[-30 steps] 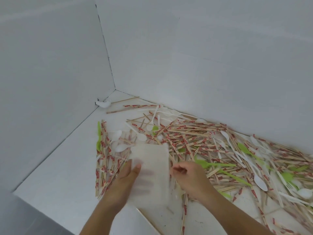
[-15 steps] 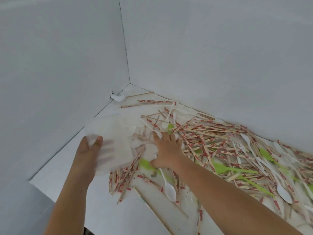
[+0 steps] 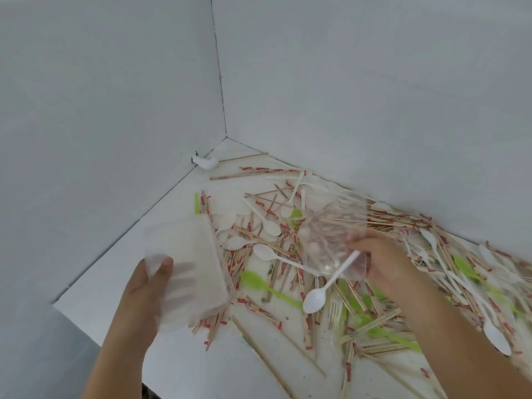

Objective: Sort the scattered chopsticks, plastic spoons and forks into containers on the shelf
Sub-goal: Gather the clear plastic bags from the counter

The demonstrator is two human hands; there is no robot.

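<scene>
My left hand (image 3: 149, 283) grips a translucent plastic container (image 3: 187, 254), held tilted over the left end of the shelf floor. My right hand (image 3: 383, 260) holds a second clear container (image 3: 336, 234) above the pile. It also pinches the handle of a white spoon (image 3: 315, 300), whose bowl hangs down and to the left. Paper-wrapped chopsticks (image 3: 388, 223) lie scattered across the shelf, mixed with white spoons (image 3: 264, 251), a green spoon (image 3: 253, 279) and forks (image 3: 334, 309).
White walls enclose the shelf and meet at a back corner (image 3: 226, 136). A small white object (image 3: 205, 162) sits near that corner. The shelf's front-left edge (image 3: 72, 312) is close to my left wrist. Bare shelf floor (image 3: 115, 269) shows left of the pile.
My left hand carried its container to the left. My right hand left the pile and now holds a second clear container and a white spoon, raised above the chopsticks.
</scene>
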